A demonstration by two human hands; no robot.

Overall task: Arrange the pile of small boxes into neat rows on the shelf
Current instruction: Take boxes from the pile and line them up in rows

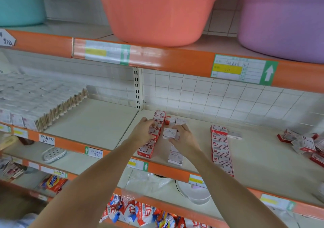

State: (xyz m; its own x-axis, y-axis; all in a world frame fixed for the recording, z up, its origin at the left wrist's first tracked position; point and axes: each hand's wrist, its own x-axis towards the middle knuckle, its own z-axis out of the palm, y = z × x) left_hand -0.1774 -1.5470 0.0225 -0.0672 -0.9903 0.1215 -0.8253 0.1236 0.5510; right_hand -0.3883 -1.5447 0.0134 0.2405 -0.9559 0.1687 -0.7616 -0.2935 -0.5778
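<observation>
A salmon-pink plastic tub (157, 12) and a lilac tub (284, 17) stand on the upper shelf, with a teal tub (19, 3) at the far left. Below them runs the cream shelf (263, 166) with its orange front edge, backed by white tiles. On its left section lies a broad block of packets of wooden sticks (40, 101).

Three rows of small red-and-white boxes run front to back on the right section: a left row (154, 133), a short middle row (175, 156) and a right row (221, 150). Well to the right, at the frame edge, sits the loose pile of boxes (303, 144), lying at odd angles.

The left hand (143, 131) rests on the left row, fingers curled over the boxes there. The right hand (185, 134) pinches a single white-faced box (169, 133) between thumb and fingers, just beside the left row and behind the middle row; whether that box touches the shelf cannot be told.

Lower shelves carry a white soap dish (54, 154) and detergent bags (136, 212).
</observation>
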